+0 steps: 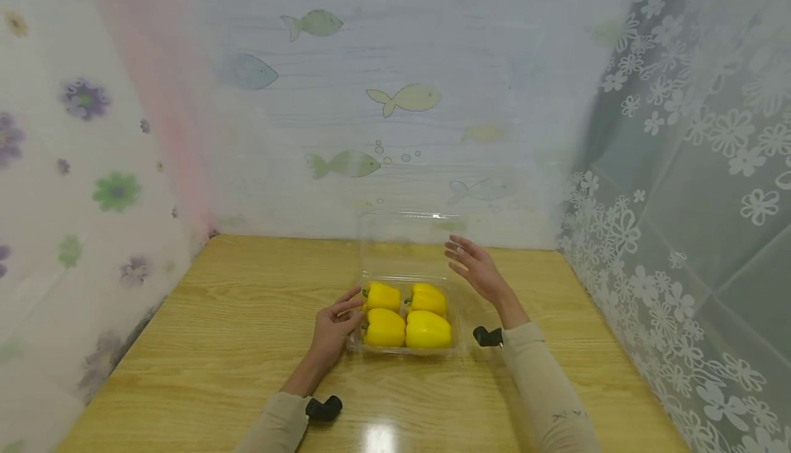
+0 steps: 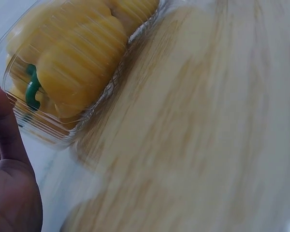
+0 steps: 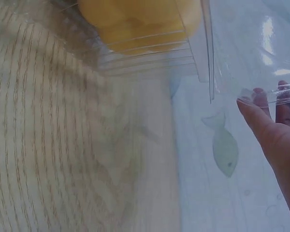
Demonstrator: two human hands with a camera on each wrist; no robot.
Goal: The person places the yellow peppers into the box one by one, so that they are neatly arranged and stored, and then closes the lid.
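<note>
On the table stands a clear plastic clamshell box (image 1: 459,333), its lid (image 1: 395,237) raised upright at the back. Several yellow bell peppers (image 1: 428,330) with green stems lie inside in two rows. At the box's left side is my left hand (image 1: 336,330), fingers extended, a fingertip right at the rim in the left wrist view. My right hand (image 1: 482,274) is at the lid's right edge. In the right wrist view, the thumb (image 3: 256,118) and fingers meet at the lid's rim, with the clear plastic between them.
The wooden table (image 1: 247,288) runs back to a fish-patterned curtain (image 1: 395,96). Flowered curtains hang at the left (image 1: 117,192) and right (image 1: 711,233). A black wrist mount (image 1: 324,409) sits on the left sleeve, another black mount (image 1: 487,336) on the right one.
</note>
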